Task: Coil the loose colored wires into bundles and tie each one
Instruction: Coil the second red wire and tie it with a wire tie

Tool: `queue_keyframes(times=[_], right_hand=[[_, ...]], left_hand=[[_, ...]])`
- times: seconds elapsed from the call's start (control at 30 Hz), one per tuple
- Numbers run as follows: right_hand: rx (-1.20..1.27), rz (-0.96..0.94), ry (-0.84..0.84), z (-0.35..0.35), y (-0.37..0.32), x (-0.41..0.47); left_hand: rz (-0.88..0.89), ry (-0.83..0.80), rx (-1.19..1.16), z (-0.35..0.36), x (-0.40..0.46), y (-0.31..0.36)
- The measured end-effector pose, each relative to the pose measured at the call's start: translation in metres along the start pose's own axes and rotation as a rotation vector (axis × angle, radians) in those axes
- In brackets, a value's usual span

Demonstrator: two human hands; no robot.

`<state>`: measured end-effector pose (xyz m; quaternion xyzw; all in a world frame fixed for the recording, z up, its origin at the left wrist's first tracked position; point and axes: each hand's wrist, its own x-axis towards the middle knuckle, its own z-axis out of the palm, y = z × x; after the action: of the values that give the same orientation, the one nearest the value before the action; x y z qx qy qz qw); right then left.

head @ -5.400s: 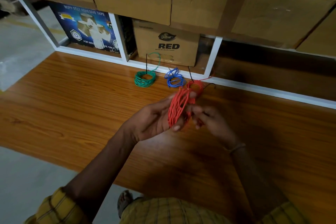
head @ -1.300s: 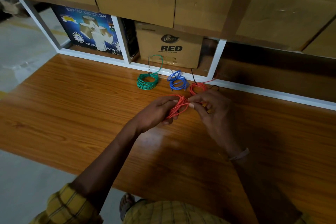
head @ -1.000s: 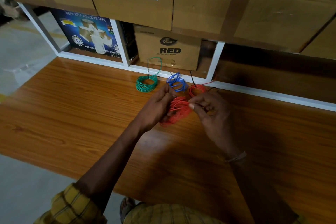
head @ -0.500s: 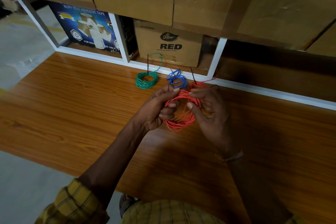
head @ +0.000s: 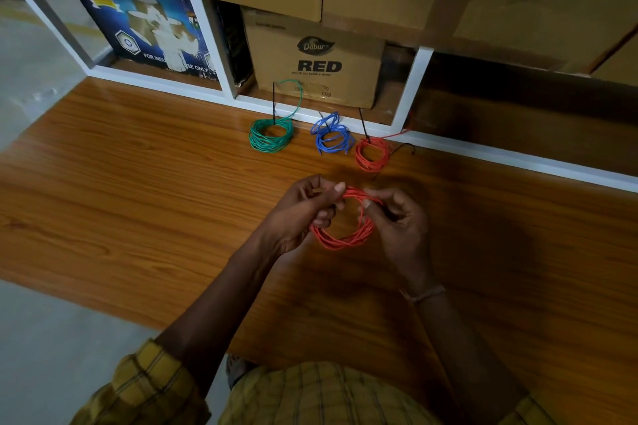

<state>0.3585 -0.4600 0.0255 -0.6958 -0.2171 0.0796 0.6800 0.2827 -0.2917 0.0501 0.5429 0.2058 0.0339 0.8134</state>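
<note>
Hands lowered since before | red wire coil (head: 345, 233) round, loose | left hand (head: 303, 214), right hand (head: 397, 217) pinching its rim

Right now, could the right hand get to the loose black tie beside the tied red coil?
Probably yes: the black tie lies uncovered just beyond the right hand, but that hand holds the red coil.

Both hands hold a red coil (head: 345, 235) above the tabletop (head: 138, 183): the left hand (head: 303, 214) pinches its rim at 10 o'clock, the right hand (head: 397, 221) at 2 o'clock. Beyond them, at 12 o'clock, three tied coils lie in a row along the shelf (head: 483, 152) edge: green coil (head: 271, 136), blue coil (head: 331, 138), a second red coil (head: 372, 153). A box (head: 317, 59) marked RED stands behind them.
</note>
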Motion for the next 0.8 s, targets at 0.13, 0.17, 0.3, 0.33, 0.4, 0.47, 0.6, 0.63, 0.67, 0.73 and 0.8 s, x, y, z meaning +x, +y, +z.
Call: queue_keyframes(times=[0.13,0.17,0.3,0.33,0.4,0.47,0.6,0.63,0.67,0.73,0.8], right_hand=[[0.014,0.042,0.013,0.002,0.009,0.007],[0.016,0.052,0.007,0.002,0.011,0.008],[0.044,0.124,-0.038,0.001,0.015,0.015],[0.052,0.146,-0.056,0.0,0.015,0.018],[0.073,0.168,-0.11,-0.003,0.016,0.024],[0.12,0.198,-0.164,-0.009,0.017,0.033],[0.054,0.253,-0.038,-0.028,0.038,0.067],[-0.059,0.242,0.011,-0.034,0.049,0.078],[-0.194,0.237,0.034,-0.041,0.06,0.09],[-0.445,0.253,0.015,-0.052,0.08,0.115],[-0.659,0.236,-0.049,-0.055,0.093,0.138]], left_hand=[[0.059,0.049,0.045,0.003,0.011,-0.002],[0.066,0.06,0.049,0.002,0.014,-0.002],[0.067,0.101,0.08,0.0,0.023,-0.003],[0.064,0.115,0.096,-0.001,0.026,-0.004],[0.063,0.146,0.141,-0.004,0.03,-0.004],[0.071,0.167,0.2,-0.007,0.033,-0.004],[0.086,0.184,0.267,-0.012,0.038,-0.004],[0.08,0.191,0.266,-0.012,0.039,-0.004],[0.074,0.197,0.262,-0.013,0.04,-0.005],[0.068,0.198,0.258,-0.013,0.04,-0.006],[0.062,0.191,0.25,-0.013,0.04,-0.005]])
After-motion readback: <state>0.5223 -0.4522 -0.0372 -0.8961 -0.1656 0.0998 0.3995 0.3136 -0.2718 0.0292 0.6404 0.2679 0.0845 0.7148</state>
